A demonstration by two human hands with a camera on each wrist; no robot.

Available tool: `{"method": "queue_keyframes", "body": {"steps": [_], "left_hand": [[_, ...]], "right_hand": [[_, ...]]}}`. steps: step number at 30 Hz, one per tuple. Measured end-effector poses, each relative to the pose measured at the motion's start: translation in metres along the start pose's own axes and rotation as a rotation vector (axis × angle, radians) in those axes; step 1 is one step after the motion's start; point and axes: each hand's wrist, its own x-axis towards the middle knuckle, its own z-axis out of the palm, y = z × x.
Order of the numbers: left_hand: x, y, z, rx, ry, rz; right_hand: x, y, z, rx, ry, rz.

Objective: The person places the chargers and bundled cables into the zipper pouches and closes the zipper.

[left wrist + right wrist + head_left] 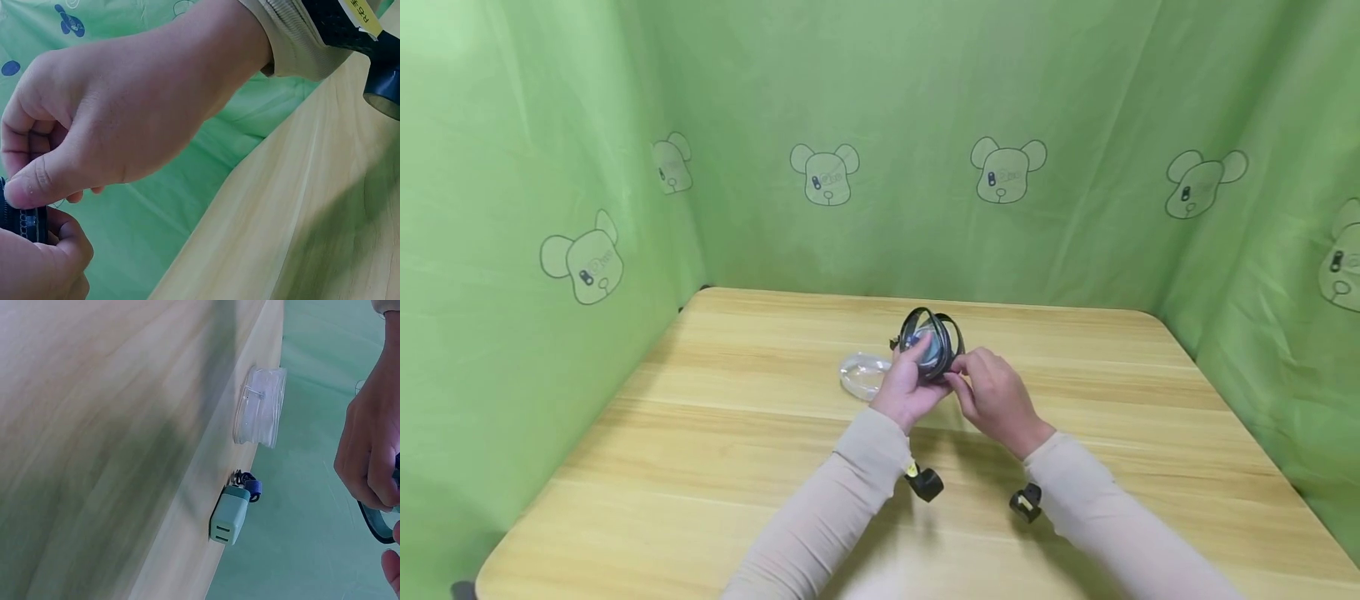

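Observation:
Black swim goggles, by the look of them, with looped straps (936,365) and a bluish-grey part inside, are held up over the table. My left hand (908,392) grips them from below, its thumb laid over the front. At their right side, my right hand (997,400) pinches the strap. The left wrist view shows that thumb and finger on a ridged black strap (32,226), close beside the left fingers (75,247). A curved dark edge (373,526) shows below the left hand (369,450) in the right wrist view; the rest is out of frame.
A clear plastic ring-shaped thing (261,406) lies on the wooden table (737,467). Near it is a pale charger block (229,517) with two ports and a small dark blue cord piece (252,486). Green curtains (917,75) stand behind and at both sides.

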Motion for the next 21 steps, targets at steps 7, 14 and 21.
{"method": "queue_keyframes", "body": {"steps": [7,14,21], "left_hand": [[0.0006,0.0008,-0.0009,0.013,0.032,0.027],[-0.0004,0.0005,-0.001,0.03,0.034,0.055],[-0.001,0.0008,0.0006,0.049,0.045,0.064]], "right_hand": [[-0.0009,-0.0014,0.0002,0.032,-0.025,0.008],[0.0009,-0.0033,0.0002,0.065,-0.018,-0.006],[0.0026,-0.0032,-0.0004,0.054,-0.011,-0.024]]}}
